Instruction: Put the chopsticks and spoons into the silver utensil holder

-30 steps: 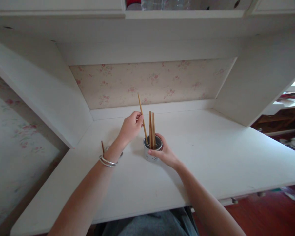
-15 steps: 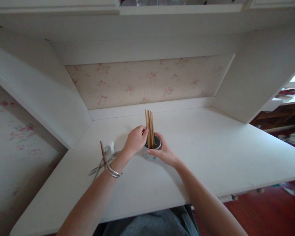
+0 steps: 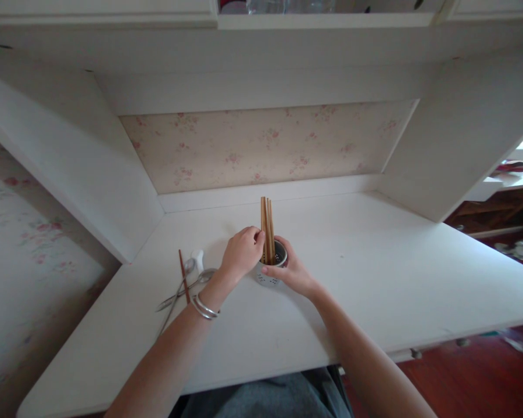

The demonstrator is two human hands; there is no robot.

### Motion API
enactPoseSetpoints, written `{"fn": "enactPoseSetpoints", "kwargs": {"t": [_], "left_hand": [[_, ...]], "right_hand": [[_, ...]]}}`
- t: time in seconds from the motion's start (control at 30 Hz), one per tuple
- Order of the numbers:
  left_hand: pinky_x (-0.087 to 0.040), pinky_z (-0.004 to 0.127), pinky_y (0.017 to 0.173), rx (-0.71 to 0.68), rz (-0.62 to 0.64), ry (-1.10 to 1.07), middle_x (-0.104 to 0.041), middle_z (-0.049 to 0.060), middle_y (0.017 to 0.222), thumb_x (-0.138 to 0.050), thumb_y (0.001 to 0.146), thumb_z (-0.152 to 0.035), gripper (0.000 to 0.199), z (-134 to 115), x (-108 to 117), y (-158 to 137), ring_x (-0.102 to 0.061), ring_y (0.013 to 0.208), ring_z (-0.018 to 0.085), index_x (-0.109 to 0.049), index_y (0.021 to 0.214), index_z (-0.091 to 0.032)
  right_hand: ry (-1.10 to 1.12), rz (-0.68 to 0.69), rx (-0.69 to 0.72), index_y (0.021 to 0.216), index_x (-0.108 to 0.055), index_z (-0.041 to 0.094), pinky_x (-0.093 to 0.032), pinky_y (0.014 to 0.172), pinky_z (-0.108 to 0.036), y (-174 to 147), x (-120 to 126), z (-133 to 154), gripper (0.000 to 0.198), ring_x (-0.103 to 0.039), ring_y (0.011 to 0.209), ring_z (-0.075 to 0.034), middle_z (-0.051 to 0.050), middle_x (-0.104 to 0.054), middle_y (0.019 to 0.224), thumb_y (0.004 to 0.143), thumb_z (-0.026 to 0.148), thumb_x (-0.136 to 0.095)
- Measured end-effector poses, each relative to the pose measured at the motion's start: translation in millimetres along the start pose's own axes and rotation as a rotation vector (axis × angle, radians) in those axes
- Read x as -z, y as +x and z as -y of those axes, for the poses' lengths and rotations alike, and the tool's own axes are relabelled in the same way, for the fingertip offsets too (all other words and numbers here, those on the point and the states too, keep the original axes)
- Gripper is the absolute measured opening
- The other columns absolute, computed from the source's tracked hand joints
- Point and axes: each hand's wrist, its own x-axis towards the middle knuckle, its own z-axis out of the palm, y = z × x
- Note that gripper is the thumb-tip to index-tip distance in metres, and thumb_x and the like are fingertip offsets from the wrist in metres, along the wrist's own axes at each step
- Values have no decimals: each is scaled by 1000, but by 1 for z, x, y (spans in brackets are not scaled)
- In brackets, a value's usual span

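Observation:
A light-grey utensil holder point(image 3: 267, 279) with small punched holes stands upright on the white counter in front of me. Several wooden chopsticks point(image 3: 269, 223) rise from it, close to its left side. My left hand point(image 3: 244, 251) is closed in a pinch on a chopstick at the left of the bunch; the fingertips are partly hidden. Around the right side of the holder, my right hand point(image 3: 297, 273) is closed, with its thumb across the front and its fingers behind the rim.
Left of the holder lie a brown chopstick point(image 3: 183, 273), a metal spoon point(image 3: 207, 275) and a white spoon-like piece point(image 3: 197, 259), partly crossing other thin metal utensils. A white cabinet point(image 3: 261, 49) overhangs the counter point(image 3: 375, 261), with side panels left and right.
My left hand has shifted slightly down, and the chopstick at its fingertips stands lower, closer to the others. My right hand keeps its grip on the holder.

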Motion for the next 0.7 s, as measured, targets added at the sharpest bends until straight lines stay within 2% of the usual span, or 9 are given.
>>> {"fn": "enactPoseSetpoints", "kwargs": {"t": [0.13,0.23,0.33,0.43,0.57,0.63,0.7], "left_hand": [[-44,29,77,6,-26,-103,-67,5,92,-41,92,-37,26,0,-1,-2,-62,82,18,-60,92,-20],[-46,32,81,72,-46,-304,-65,8,103,-42,90,-45,34,3,-8,-11,-62,84,18,-57,107,-19],[-44,34,92,171,-32,-598,-59,13,119,-45,88,-52,49,4,-19,-27,-59,105,21,-49,122,-16],[-35,36,104,198,15,-876,-44,15,138,-54,83,-52,68,3,-29,-44,-44,126,23,-34,136,-16],[-31,38,109,196,73,-1066,-36,14,144,-70,72,-47,85,3,-35,-52,-39,130,26,-26,140,-20],[-32,39,107,202,77,-1106,-37,15,142,-74,68,-45,90,4,-37,-51,-40,128,27,-26,139,-19],[-36,40,104,208,78,-1138,-38,16,140,-75,67,-43,89,7,-39,-49,-44,125,27,-26,138,-19]], "right_hand": [[17,-2,-16,132,-35,25,-40,101,-43,-1,0,2,83,-53,116,-24,-9,-55,126,63,35,-80],[46,5,-29,133,-35,25,-41,101,-44,-1,-2,5,83,-53,117,-25,-10,-55,128,63,35,-80],[83,15,-50,133,-34,24,-42,101,-44,-2,-3,7,83,-56,114,-25,-10,-57,124,64,35,-80],[80,33,-66,137,-31,26,-38,104,-47,-5,-1,9,88,-53,118,-25,-10,-55,127,64,35,-80],[10,41,-19,143,-17,35,-23,112,-53,-9,9,12,107,-33,136,-26,-8,-35,146,59,33,-82],[-22,-35,71,145,-11,37,-17,113,-55,-11,11,20,110,-20,141,-26,-7,-26,151,59,31,-81],[-75,-162,193,145,-10,37,-14,112,-57,-14,7,34,103,-15,142,-26,-6,-25,151,66,32,-76]]}}
